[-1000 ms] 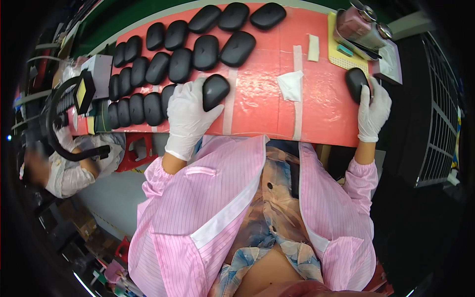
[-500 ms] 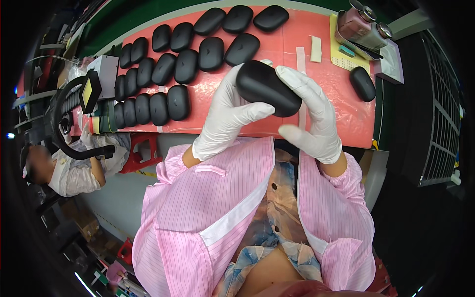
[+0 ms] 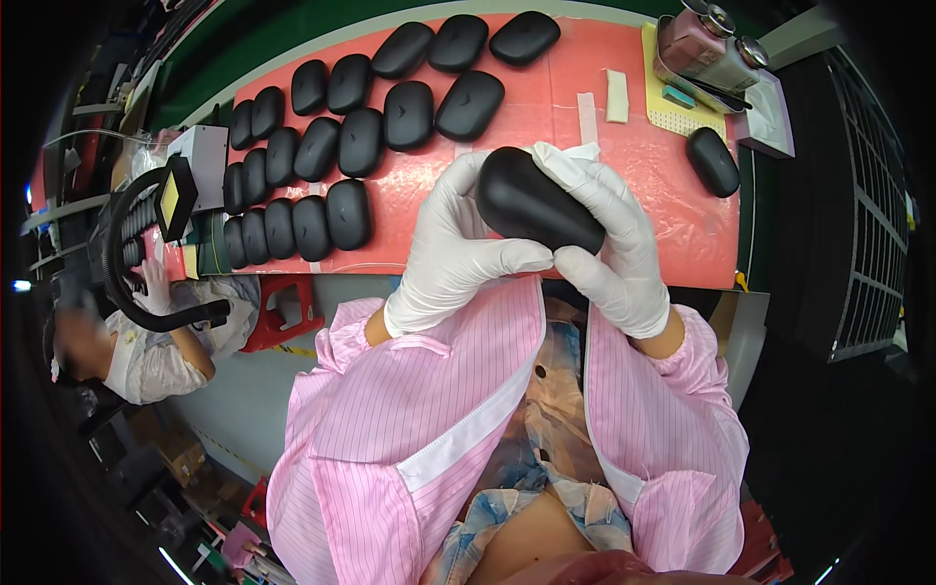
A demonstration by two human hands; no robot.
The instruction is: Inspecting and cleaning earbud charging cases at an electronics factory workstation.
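Note:
A smooth black rounded case (image 3: 538,203) is held between both my gloved hands above the near part of the red mat (image 3: 673,229). My left hand (image 3: 450,249) grips its left end, with the thumb along the near edge. Around the right side curves my right hand (image 3: 624,244), fingers over the top and thumb at the near edge. The two thumb tips almost meet. A bit of white material (image 3: 587,151) shows behind the right fingers; I cannot tell what it is. Several similar black cases (image 3: 408,115) lie in rows at the far left.
At the far right, bottles with metal tops (image 3: 723,54) stand by a yellow pad (image 3: 673,117), a white box (image 3: 770,122) and a lone black case (image 3: 713,162). A cream strip (image 3: 616,96) lies nearby. A black flexible hose (image 3: 115,229) bends at left, near a co-worker (image 3: 161,336).
The black case has moved slightly right and nearer to me. My right thumb has come in from apart to its near edge, close to my left thumb.

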